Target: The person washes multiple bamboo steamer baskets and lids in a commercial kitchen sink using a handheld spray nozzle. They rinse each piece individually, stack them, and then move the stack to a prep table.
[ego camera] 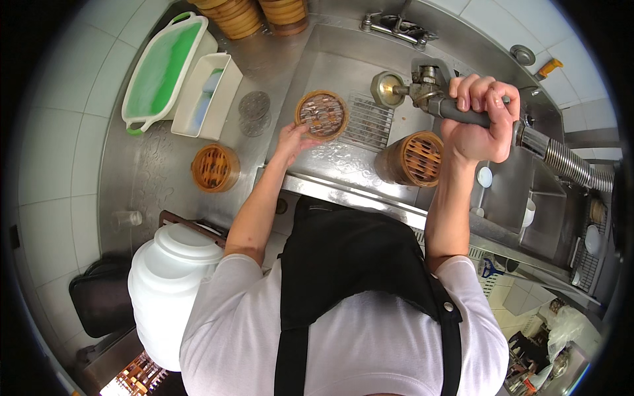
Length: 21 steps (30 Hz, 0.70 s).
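Observation:
My left hand [293, 143] grips the near left rim of a round bamboo steamer basket [323, 114], held over the steel sink beside a wire rack [370, 120]. My right hand [483, 119] is wrapped around the grey handle of a pre-rinse spray valve [431, 94], whose round head points left, towards the basket. To the right of the rack, close to my right forearm, stands a stack of bamboo steamers [410, 159]. Another bamboo steamer [215, 168] sits on the steel counter to the left. Water droplets lie on the sink's near part.
A white basin with green inside [163, 69] and a cream rectangular tub [210, 99] stand at the left, near perforated metal discs [254, 106]. Steamer stacks [285, 16] are at the back. A wall faucet [398, 32] and a flexible metal hose [569, 158] border the sink.

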Available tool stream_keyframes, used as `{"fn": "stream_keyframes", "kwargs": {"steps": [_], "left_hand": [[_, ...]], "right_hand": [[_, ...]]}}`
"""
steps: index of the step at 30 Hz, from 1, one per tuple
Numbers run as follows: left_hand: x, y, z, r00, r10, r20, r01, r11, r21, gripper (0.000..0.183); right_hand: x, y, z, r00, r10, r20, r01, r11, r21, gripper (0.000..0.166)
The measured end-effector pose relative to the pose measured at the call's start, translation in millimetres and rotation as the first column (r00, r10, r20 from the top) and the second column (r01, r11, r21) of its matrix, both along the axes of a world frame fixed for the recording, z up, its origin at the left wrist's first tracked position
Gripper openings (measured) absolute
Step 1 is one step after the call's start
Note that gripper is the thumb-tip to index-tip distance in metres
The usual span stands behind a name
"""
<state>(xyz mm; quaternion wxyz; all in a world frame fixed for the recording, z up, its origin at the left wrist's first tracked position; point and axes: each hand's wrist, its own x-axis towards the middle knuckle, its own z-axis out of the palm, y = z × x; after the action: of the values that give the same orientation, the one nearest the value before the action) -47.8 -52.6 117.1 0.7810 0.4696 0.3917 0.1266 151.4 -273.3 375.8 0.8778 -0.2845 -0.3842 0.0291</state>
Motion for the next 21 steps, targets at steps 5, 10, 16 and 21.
{"fn": "stream_keyframes", "kwargs": {"steps": [5, 10, 16, 21], "left_hand": [[-6, 2, 5, 0.997, 0.065, 0.051, -0.074, 0.975, 0.210, 0.028], [8, -11, 44, 1.000, -0.019, 0.008, 0.016, 0.970, 0.243, 0.029], [74, -74, 110, 0.927, -0.376, 0.009, 0.365, 0.904, 0.222, 0.034], [138, -126, 132, 0.704, -0.701, -0.117, 0.701, 0.657, 0.279, 0.036]], "right_hand": [[0, 5, 7, 0.994, 0.104, 0.026, -0.104, 0.995, -0.014, 0.005], [9, -33, 3, 0.997, -0.074, -0.002, 0.073, 0.991, -0.108, 0.004], [17, -131, -2, 0.870, -0.492, 0.035, 0.471, 0.808, -0.354, 0.004], [12, -187, -3, 0.740, -0.673, 0.011, 0.644, 0.704, -0.300, 0.006]]}}
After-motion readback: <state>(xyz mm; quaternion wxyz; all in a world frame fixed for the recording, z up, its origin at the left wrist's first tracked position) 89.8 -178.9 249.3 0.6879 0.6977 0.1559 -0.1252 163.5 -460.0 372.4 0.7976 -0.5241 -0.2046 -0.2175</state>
